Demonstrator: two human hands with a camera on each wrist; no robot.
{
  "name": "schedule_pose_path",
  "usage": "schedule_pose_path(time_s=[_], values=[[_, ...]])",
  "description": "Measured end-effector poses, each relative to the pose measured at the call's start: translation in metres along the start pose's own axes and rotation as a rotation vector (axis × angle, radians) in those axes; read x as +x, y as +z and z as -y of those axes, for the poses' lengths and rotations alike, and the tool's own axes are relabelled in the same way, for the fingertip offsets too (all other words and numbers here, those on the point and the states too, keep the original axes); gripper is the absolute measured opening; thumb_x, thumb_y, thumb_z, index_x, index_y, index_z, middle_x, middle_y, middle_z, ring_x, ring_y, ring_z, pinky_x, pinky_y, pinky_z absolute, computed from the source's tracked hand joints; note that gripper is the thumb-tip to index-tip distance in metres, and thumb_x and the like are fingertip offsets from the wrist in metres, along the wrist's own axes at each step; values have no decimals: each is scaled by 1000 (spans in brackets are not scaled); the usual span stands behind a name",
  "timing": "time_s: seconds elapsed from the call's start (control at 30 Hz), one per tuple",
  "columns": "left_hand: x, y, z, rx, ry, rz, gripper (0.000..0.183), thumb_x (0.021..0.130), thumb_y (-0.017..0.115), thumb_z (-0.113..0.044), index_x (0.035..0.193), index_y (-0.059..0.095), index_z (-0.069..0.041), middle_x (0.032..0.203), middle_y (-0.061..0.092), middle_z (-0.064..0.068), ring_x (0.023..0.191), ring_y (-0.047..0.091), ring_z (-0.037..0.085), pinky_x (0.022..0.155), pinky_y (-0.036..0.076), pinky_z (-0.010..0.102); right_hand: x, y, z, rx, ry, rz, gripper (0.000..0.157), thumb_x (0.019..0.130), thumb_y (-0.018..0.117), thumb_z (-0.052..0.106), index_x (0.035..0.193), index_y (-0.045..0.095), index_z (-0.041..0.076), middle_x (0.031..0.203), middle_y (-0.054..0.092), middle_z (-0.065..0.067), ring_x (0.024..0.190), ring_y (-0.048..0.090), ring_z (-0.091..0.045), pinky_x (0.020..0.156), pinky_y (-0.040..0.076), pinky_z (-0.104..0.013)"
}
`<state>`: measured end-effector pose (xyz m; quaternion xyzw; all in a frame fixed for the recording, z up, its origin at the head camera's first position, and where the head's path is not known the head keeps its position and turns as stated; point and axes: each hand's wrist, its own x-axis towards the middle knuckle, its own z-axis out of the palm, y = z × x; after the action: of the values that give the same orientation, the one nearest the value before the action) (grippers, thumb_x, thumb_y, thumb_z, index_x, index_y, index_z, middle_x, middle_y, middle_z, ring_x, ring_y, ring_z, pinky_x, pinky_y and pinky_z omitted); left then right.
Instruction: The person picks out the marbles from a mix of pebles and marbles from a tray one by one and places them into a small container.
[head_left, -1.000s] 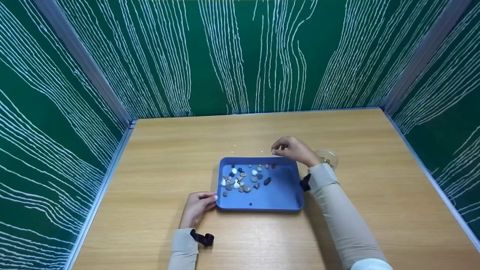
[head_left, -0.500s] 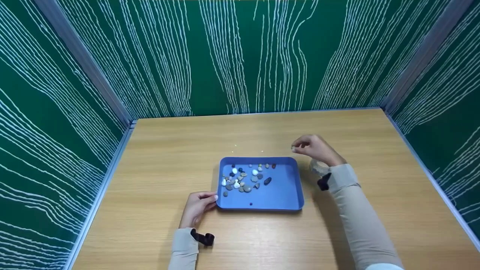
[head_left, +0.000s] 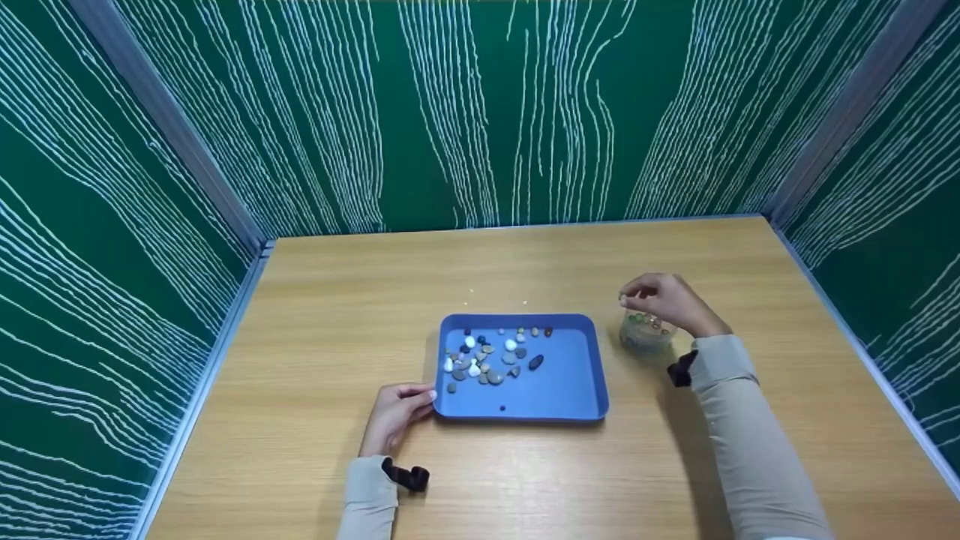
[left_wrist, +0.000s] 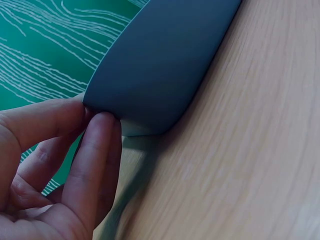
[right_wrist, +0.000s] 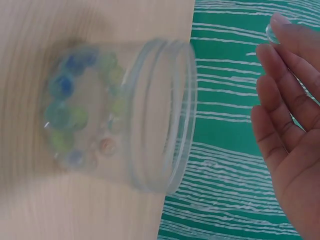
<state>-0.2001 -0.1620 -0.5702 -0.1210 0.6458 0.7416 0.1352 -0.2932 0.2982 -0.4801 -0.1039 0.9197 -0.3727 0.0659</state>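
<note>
A blue tray (head_left: 562, 382) with several pebbles (head_left: 495, 377) in its left part lies on the table. At its front left corner my left hand (head_left: 395, 416) pinches the wall between thumb and fingers; the left wrist view shows this hand (left_wrist: 65, 165) close up at the tray's corner (left_wrist: 145, 85). My right hand (head_left: 667, 302) is above the clear plastic jar (head_left: 646, 337), right of the tray. Between its thumb and index finger, the right wrist view shows a clear marble (right_wrist: 271, 34), partly hidden by the fingertips. Green, blue and brownish marbles (right_wrist: 61, 86) lie in the jar, which has no lid on it.
A few tiny pale bits (head_left: 525, 303) lie on the wooden table (head_left: 360, 300) behind the tray. Green panels (head_left: 442, 112) with white lines stand along the back and both sides of the table.
My right hand has moved right, from behind the tray's right part to above the jar, with the marble pinched. The left hand and the tray have stayed in place.
</note>
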Motion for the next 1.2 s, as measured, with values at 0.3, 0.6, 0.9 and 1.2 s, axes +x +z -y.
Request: schedule_pose_path(time_s=[0.3,0.6,0.9,1.2], values=[[1,-1,0,12,6,6,33,83,68,4,112,61,18,99,71,14,87,68,15,83,60,28,-11,-8,-18,-14,22,-14,25,94,62,23,111,69,5,110,65,-14,95,55,-24,72,51,-23],[-1,-2,0,4,20,22,32,83,68,5,111,60,19,95,70,13,84,68,15,80,60,27,-18,-11,-30,-28,42,-17,23,94,61,15,111,69,2,110,66,-17,91,57,-25,68,52,-21],[-2,-1,-5,6,4,19,34,85,67,5,114,58,18,105,69,21,91,68,19,86,59,32,-19,-12,-33,-20,59,9,23,93,61,15,111,68,2,111,65,-18,92,57,-24,70,52,-20],[-1,0,-2,5,3,1,32,83,69,5,111,61,17,103,70,19,90,69,20,86,59,33,-22,-10,-37,-29,53,1,23,93,61,12,110,68,-1,108,66,-18,91,57,-24,69,51,-20]])
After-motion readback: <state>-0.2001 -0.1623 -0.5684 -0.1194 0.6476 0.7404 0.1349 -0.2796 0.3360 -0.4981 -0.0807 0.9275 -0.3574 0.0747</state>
